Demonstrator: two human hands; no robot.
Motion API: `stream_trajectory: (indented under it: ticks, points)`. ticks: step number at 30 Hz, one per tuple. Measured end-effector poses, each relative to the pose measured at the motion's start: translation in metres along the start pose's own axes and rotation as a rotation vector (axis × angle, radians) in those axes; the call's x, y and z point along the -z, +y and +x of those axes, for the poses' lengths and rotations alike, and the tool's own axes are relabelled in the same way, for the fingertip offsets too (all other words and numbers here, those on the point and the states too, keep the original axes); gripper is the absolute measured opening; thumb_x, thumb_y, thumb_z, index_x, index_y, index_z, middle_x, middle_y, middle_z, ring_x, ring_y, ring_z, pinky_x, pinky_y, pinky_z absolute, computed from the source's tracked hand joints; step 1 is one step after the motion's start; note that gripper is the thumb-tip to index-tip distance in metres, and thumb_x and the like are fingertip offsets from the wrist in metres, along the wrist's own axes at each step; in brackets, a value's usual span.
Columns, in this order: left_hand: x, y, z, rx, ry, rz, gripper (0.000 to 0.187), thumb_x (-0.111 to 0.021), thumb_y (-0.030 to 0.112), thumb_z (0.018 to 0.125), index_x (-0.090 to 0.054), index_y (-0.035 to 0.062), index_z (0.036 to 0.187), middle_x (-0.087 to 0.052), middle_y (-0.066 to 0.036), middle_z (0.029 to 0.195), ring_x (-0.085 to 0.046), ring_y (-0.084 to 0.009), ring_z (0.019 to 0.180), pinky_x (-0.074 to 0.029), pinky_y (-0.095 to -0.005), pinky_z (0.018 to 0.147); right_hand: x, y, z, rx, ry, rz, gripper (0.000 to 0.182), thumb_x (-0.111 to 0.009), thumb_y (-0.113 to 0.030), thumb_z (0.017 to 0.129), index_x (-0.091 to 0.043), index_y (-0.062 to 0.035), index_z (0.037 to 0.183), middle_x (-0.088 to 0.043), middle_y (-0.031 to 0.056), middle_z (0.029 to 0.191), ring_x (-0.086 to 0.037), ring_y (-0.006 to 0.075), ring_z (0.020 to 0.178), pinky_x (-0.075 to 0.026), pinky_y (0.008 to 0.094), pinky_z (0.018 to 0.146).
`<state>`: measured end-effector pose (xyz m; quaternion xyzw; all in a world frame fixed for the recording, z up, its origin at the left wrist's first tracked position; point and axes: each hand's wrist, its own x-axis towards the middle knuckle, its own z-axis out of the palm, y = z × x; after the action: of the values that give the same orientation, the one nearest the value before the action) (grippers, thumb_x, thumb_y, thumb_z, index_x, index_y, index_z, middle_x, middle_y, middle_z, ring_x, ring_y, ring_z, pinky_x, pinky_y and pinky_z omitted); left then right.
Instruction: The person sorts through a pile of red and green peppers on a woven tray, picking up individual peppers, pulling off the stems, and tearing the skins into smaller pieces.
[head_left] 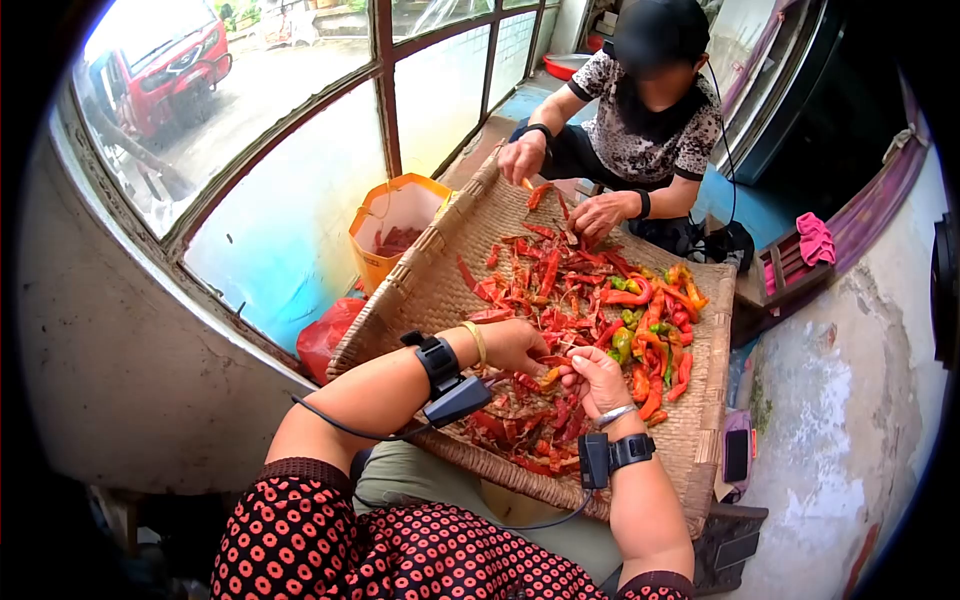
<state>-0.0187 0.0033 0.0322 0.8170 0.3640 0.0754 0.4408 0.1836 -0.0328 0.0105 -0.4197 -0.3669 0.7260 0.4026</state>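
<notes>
Just below hands, wrinkled dark-red dried peppers [510,432] lay on tan woven tray [700,440]. Left hand [516,345] and right hand [598,380] pinched close together around small reddish pepper piece [556,360]; exact grip, cannot tell. Light fingertip pressure seemed best, as skin looked brittle. Right of hands, glossy red-orange-green peppers [655,345]; beyond, other person's hands [598,217].

Woven tray [443,262], red peppers [548,275], green peppers [622,344]

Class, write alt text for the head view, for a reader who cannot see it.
The wearer's left hand and right hand handle peppers over a woven tray of red, orange and green ones; a person opposite works there too.
</notes>
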Motion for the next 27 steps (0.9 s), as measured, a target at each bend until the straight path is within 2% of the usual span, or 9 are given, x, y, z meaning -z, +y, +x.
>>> stream_trajectory:
  ticks: [6, 8, 11, 13, 17, 19, 21, 24, 27]
  points:
    - [-0.005, -0.001, 0.005, -0.060, -0.016, 0.131, 0.021, -0.060, 0.021, 0.076, -0.058, 0.0016, 0.084, -0.056, -0.014, 0.066, -0.053, -0.0232, 0.058, -0.042, -0.0336, 0.056, -0.003, -0.004, -0.002, 0.027, -0.004, 0.104, 0.013, -0.052, -0.015, 0.083, -0.055, -0.0045, 0.091, -0.061, 0.0066, 0.072, -0.058, 0.0123, 0.057, -0.048, 0.0240, 0.048]
    - [0.004, -0.001, 0.003, -0.077, 0.119, 0.172, 0.020, -0.058, 0.021, 0.078, -0.058, 0.0012, 0.080, -0.057, -0.012, 0.064, -0.053, -0.0210, 0.056, -0.043, -0.0335, 0.055, -0.002, -0.005, -0.002, 0.039, 0.006, 0.152, 0.015, -0.052, -0.016, 0.084, -0.054, -0.0047, 0.092, -0.061, 0.0064, 0.072, -0.058, 0.0120, 0.057, -0.048, 0.0238, 0.047]
    - [0.035, 0.018, -0.015, 0.119, 0.363, -0.341, 0.022, -0.053, 0.023, 0.083, -0.060, 0.0029, 0.077, -0.060, -0.002, 0.064, -0.052, -0.0073, 0.049, -0.043, -0.0220, 0.047, 0.006, -0.001, 0.003, 0.016, 0.038, 0.060, 0.019, -0.051, -0.020, 0.085, -0.053, -0.0043, 0.095, -0.060, 0.0055, 0.072, -0.057, 0.0112, 0.057, -0.047, 0.0229, 0.047]
    - [0.054, 0.009, -0.020, 0.098, 0.635, -0.651, 0.026, -0.052, 0.027, 0.085, -0.059, 0.0042, 0.074, -0.057, 0.001, 0.062, -0.050, -0.0048, 0.047, -0.042, -0.0179, 0.047, 0.008, 0.002, 0.004, -0.029, 0.071, -0.073, 0.022, -0.051, -0.021, 0.085, -0.053, -0.0032, 0.097, -0.060, 0.0049, 0.071, -0.057, 0.0105, 0.057, -0.047, 0.0222, 0.047]
    - [0.090, -0.036, -0.026, -0.143, 1.087, -1.287, 0.029, -0.048, 0.030, 0.086, -0.049, 0.0021, 0.095, -0.054, -0.005, 0.083, -0.055, -0.0107, 0.060, -0.046, -0.0203, 0.048, 0.005, 0.003, 0.004, -0.044, 0.056, -0.105, 0.023, -0.051, -0.021, 0.085, -0.053, -0.0022, 0.099, -0.059, 0.0045, 0.071, -0.057, 0.0102, 0.057, -0.047, 0.0219, 0.047]
    - [0.096, -0.050, -0.032, -0.024, 1.239, -1.370, 0.034, -0.049, 0.033, 0.085, -0.047, 0.0011, 0.098, -0.049, -0.009, 0.095, -0.056, -0.0162, 0.075, -0.048, -0.0223, 0.055, 0.005, 0.003, 0.005, -0.055, 0.034, -0.127, 0.023, -0.052, -0.020, 0.084, -0.054, -0.0020, 0.098, -0.059, 0.0043, 0.074, -0.057, 0.0102, 0.059, -0.046, 0.0216, 0.048]
    - [0.089, -0.055, -0.032, 0.072, 1.327, -1.215, 0.036, -0.049, 0.028, 0.085, -0.045, -0.0007, 0.107, -0.050, -0.008, 0.094, -0.056, -0.0152, 0.074, -0.047, -0.0217, 0.057, 0.002, 0.004, 0.006, -0.078, 0.033, -0.319, 0.024, -0.053, -0.019, 0.083, -0.054, -0.0019, 0.099, -0.059, 0.0041, 0.075, -0.057, 0.0101, 0.060, -0.046, 0.0216, 0.048]
    - [0.071, -0.047, -0.017, 0.147, 0.926, -0.846, 0.040, -0.051, 0.022, 0.085, -0.042, 0.0016, 0.119, -0.056, -0.007, 0.097, -0.055, -0.0111, 0.071, -0.046, -0.0224, 0.057, -0.001, 0.008, 0.004, -0.151, 0.009, -0.598, 0.025, -0.053, -0.018, 0.082, -0.054, -0.0017, 0.101, -0.058, 0.0037, 0.077, -0.057, 0.0101, 0.061, -0.045, 0.0215, 0.049]
    - [0.043, -0.015, -0.010, 0.145, 0.251, -0.373, 0.029, -0.053, 0.024, 0.084, -0.056, 0.0040, 0.105, -0.061, -0.005, 0.082, -0.057, -0.0100, 0.065, -0.048, -0.0234, 0.058, -0.006, 0.002, -0.001, -0.253, -0.041, -0.691, 0.026, -0.052, -0.016, 0.083, -0.052, -0.0006, 0.104, -0.058, 0.0048, 0.079, -0.057, 0.0110, 0.062, -0.047, 0.0212, 0.051]
